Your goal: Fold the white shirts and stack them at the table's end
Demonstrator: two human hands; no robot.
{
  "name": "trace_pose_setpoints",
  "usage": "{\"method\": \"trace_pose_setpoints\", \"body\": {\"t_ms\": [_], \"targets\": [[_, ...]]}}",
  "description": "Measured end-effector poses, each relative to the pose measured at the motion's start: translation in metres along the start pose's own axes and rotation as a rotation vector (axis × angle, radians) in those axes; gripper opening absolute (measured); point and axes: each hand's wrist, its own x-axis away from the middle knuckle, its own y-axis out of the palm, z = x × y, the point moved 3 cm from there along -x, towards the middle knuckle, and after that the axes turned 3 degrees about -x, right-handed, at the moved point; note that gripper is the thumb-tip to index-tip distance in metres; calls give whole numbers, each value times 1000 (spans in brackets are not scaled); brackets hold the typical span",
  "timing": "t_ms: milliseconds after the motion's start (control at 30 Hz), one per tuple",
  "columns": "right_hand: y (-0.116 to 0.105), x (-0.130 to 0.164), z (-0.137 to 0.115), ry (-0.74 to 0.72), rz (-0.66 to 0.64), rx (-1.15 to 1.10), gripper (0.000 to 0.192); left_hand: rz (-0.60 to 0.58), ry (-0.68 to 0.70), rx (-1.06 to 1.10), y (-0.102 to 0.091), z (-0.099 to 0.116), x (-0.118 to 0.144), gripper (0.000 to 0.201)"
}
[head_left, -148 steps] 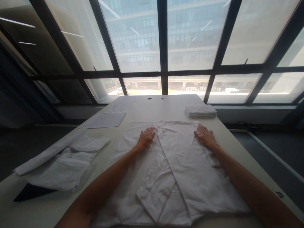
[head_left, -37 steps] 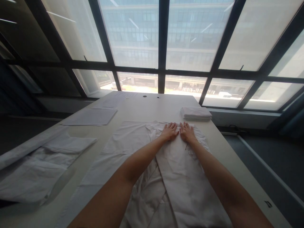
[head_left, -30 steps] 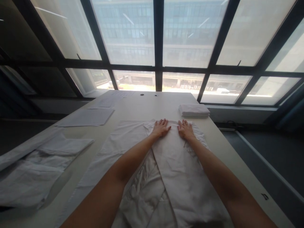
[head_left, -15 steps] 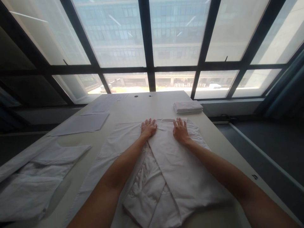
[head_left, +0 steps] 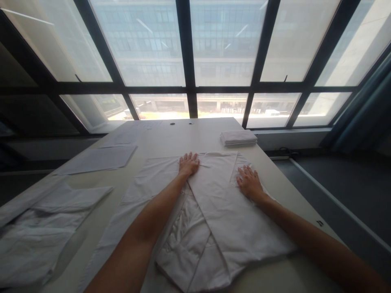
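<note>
A white cloth garment lies spread on the table in front of me, partly folded over itself, with overlapping layers and creases near its lower middle. My left hand rests flat on its far edge, fingers spread and pointing away from me. On the garment's right side lies my right hand, palm down with fingers apart, close to the right edge. Neither hand grips the fabric. Whether the piece is a shirt or another garment, I cannot tell.
A folded white cloth stack sits at the table's far right. Sheets of paper lie on the left, with more white cloth nearer me. The white table reaches toward tall windows. A blue curtain hangs at right.
My right hand has slid right and toward me, from the garment's far edge to its right side. My left hand stays on the far edge. The view has shifted slightly.
</note>
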Motion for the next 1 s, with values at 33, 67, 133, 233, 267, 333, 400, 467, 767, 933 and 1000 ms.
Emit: {"method": "trace_pose_setpoints", "body": {"t_ms": [33,67,133,233,267,333,400,467,767,933,1000], "targets": [[1,1,-1,-8,9,-3,57,1,1,2,0,0,0,60],[2,2,-1,-14,17,-7,56,2,1,4,0,0,0,60],[3,3,-2,-19,28,-16,57,4,0,8,1,-1,0,60],[4,2,-2,-36,53,-38,56,6,2,13,0,-1,-1,59],[3,2,-2,-44,62,-53,55,8,5,14,0,-2,-1,59],[0,2,-1,-76,81,-102,55,15,13,18,0,-2,-1,58],[-7,6,0,-153,118,-162,53,24,19,23,-1,-3,-1,57],[-16,15,2,-295,146,-203,50,26,17,24,-1,-3,-1,56],[-35,62,61,-340,168,-148,46,36,22,27,-1,-4,-2,54],[-45,83,67,-546,6,-198,53,28,43,34,-2,-3,-1,52],[-51,89,64,-618,-19,-215,50,36,71,45,-3,-1,1,51]]}}
